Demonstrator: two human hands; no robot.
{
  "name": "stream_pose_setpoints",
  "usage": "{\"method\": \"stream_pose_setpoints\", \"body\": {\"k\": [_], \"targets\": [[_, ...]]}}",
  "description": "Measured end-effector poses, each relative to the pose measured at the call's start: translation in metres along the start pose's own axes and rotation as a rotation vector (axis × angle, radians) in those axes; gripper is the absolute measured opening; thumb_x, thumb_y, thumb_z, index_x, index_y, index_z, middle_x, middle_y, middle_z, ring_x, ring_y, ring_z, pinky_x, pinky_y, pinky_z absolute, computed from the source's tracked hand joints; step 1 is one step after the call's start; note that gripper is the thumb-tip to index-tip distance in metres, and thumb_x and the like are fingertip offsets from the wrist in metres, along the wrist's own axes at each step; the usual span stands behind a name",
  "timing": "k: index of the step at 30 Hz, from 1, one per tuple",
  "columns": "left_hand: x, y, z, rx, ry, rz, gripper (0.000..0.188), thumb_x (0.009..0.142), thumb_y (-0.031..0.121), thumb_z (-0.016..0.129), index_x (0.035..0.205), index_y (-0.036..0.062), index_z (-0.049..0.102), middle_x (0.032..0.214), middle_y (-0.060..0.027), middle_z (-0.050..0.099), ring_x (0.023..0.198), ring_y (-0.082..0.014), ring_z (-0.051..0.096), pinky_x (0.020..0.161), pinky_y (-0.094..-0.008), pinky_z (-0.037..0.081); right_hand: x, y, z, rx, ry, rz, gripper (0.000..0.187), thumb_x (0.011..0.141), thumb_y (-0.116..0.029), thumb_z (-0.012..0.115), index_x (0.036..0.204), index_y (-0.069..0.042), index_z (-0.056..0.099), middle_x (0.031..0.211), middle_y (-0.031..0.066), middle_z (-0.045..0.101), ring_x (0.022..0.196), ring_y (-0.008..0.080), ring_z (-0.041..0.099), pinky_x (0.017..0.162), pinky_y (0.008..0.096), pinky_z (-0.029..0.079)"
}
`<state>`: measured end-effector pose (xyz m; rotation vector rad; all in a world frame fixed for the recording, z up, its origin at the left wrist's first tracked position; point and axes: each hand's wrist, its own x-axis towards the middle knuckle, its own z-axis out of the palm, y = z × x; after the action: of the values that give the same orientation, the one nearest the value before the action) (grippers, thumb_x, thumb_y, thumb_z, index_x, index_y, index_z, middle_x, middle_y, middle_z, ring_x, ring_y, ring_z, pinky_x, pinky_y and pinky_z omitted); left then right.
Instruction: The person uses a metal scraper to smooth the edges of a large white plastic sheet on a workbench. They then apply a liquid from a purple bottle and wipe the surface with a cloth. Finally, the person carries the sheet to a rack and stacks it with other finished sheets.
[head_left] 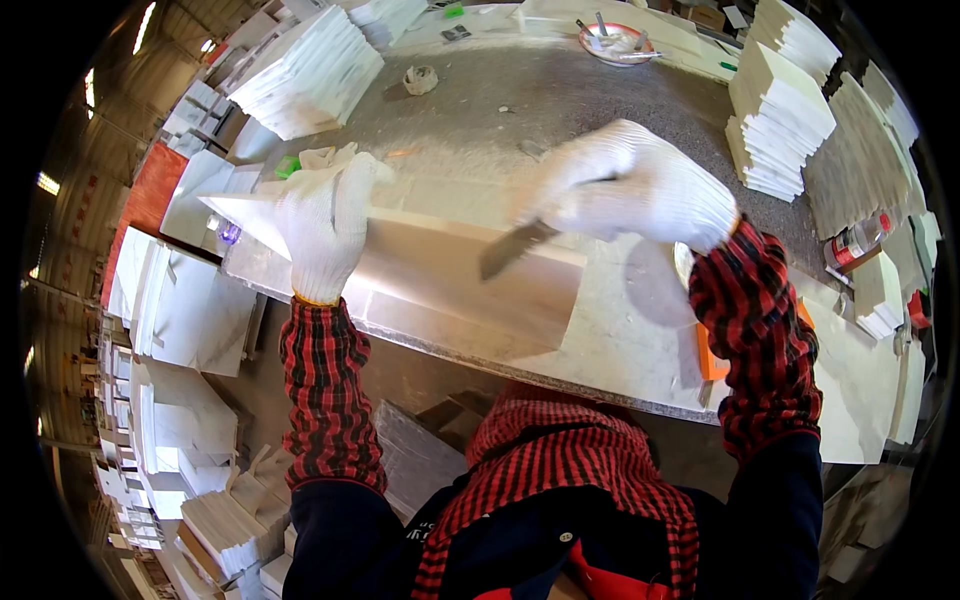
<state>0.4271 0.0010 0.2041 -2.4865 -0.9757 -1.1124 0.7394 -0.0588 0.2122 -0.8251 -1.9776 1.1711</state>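
We scrape a slab on the bench.
Right hand grips the knife, blade pointing lower-left; left hand clasps the slab's left end, its length running left-right; tile stacks around.

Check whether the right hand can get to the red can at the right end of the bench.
Probably yes. The right hand holds a blade over the stone slab, and the red can lies to its right on the bench with nothing standing between; the tile stack sits farther back.

White knit gloves on hands, red-black plaid sleeves, navy vest
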Motion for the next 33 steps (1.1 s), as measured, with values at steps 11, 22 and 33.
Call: {"method": "stream_pose_setpoints", "body": {"k": [11, 22, 33], "targets": [[-0.002, -0.003, -0.004, -0.052, -0.017, -0.028, 0.029, 0.099, 0.019, 0.051, 0.081, 0.0107, 0.073, 0.064, -0.0116, 0.061, 0.058, -0.0304, 0.059, 0.059, -0.0387, 0.045, -0.014, -0.002, 0.004, -0.070, 0.039, -0.057, 0.017, 0.089, -0.017, 0.076, 0.103, -0.006, 0.079, 0.086, 0.0034, 0.074, 0.069, 0.0093, 0.060, 0.061, 0.0268, 0.050], [-0.009, -0.002, -0.004, -0.055, 0.013, -0.079, 0.028, 0.099, 0.019, 0.054, 0.083, 0.0089, 0.075, 0.067, -0.0118, 0.064, 0.059, -0.0292, 0.062, 0.059, -0.0372, 0.046, -0.024, -0.010, 0.004, -0.050, 0.044, 0.038, 0.019, 0.084, -0.012, 0.079, 0.101, -0.005, 0.080, 0.091, 0.0072, 0.077, 0.079, 0.0133, 0.067, 0.074, 0.0294, 0.054], [-0.008, -0.001, -0.006, 0.022, -0.019, -0.029, 0.026, 0.097, 0.018, 0.051, 0.079, 0.0098, 0.069, 0.072, -0.0109, 0.066, 0.064, -0.0306, 0.063, 0.061, -0.0369, 0.046, -0.032, -0.014, 0.001, -0.056, 0.002, 0.000, 0.014, 0.084, -0.010, 0.077, 0.096, -0.003, 0.079, 0.088, 0.0093, 0.076, 0.077, 0.0166, 0.068, 0.072, 0.0309, 0.054]]}}
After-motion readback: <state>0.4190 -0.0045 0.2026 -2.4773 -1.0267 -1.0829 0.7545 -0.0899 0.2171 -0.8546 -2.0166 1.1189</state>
